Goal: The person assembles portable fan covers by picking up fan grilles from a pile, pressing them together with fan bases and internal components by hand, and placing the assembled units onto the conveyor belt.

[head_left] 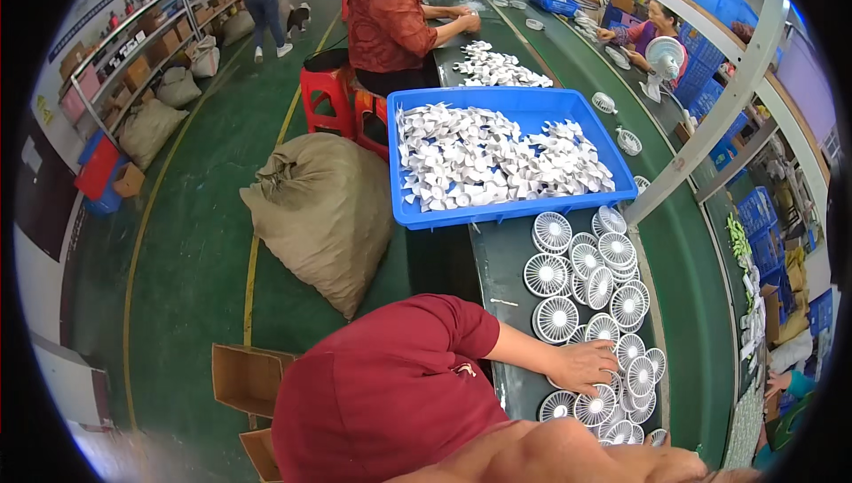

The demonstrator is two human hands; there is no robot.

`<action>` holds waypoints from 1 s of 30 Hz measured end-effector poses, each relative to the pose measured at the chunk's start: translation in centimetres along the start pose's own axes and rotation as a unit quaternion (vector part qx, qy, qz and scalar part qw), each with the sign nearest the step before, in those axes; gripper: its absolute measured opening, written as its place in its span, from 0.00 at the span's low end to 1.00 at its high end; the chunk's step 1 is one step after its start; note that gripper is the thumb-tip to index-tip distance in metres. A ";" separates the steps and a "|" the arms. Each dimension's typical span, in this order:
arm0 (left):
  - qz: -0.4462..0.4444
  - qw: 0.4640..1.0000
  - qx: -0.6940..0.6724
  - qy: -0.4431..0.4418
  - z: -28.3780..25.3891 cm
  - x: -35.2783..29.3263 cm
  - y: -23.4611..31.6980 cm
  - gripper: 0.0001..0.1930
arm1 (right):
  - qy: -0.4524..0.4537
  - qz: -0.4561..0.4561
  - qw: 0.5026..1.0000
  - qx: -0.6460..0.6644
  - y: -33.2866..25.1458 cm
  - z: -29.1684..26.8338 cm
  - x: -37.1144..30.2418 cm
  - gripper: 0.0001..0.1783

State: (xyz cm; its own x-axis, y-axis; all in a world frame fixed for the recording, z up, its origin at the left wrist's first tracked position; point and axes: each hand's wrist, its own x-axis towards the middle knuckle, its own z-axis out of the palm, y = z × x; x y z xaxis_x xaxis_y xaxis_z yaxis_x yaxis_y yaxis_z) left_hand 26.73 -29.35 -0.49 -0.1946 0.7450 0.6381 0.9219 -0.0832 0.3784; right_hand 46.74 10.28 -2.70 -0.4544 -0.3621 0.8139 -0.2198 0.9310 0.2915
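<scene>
My left hand [584, 366] reaches out from a dark red sleeve and lies over a heap of white round fan guards [556, 320]. Its fingers are slightly spread and touch the guards beneath them; no guard is lifted. At the bottom edge my right hand [666, 463] shows only in part, close to the nearest guards, its fingers mostly cut off or hidden. The guards are round with radial slats and lie in overlapping piles along the dark bench [506, 292]. Beyond them stands a blue tray [497, 213] with many small white fan blades [497, 156].
A tied tan sack [324, 217] stands left of the bench, with open cardboard boxes [251, 380] nearer. A green conveyor [679, 305] runs along the right, beside a white metal post [710, 119]. Co-workers sit further along the line; a red stool [325, 97] stands behind the tray.
</scene>
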 end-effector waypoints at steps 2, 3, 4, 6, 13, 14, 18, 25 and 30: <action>-0.003 1.000 0.000 -0.002 0.0 -0.2 0.0 0.20 | 0.002 0.025 0.999 0.043 0.2 0.1 -0.4 0.33; -0.001 1.000 0.001 -0.002 0.0 -0.2 0.0 0.20 | -0.262 0.386 0.881 -0.076 -3.8 -2.1 3.3 0.32; -0.003 1.000 0.003 -0.005 0.0 -0.2 -0.1 0.20 | -0.260 0.386 0.882 -0.076 -2.6 -1.5 1.9 0.32; -0.003 1.000 0.004 -0.007 0.1 -0.3 -0.1 0.20 | -0.017 0.029 0.998 -0.047 -0.4 0.0 -0.3 0.32; 0.003 1.000 0.025 -0.007 0.3 -0.3 0.1 0.19 | -0.282 0.394 0.872 -0.072 -2.8 -2.0 1.8 0.32; 0.007 1.000 0.026 -0.006 0.4 -0.3 0.2 0.19 | -0.287 0.412 0.863 -0.056 -3.0 -2.4 1.9 0.32; 0.004 1.000 0.030 0.008 -0.1 -0.8 0.2 0.18 | -0.244 0.435 0.867 0.007 -3.6 -1.7 3.4 0.29; 0.016 0.999 0.024 0.018 -0.1 -0.3 0.1 0.18 | -0.230 0.444 0.866 -0.008 -2.9 -1.6 2.4 0.28; 0.012 0.999 0.024 0.019 0.1 -0.4 -0.3 0.18 | -0.260 0.443 0.857 -0.038 -3.6 -1.7 3.6 0.28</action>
State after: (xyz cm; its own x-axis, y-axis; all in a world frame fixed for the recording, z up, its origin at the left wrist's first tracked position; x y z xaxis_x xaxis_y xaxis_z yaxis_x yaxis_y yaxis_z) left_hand 26.62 -29.55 -0.93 -0.1834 0.7174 0.6721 0.9415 -0.0685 0.3300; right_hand 47.33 5.71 0.07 -0.7413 0.5358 0.4042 0.4587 0.8441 -0.2775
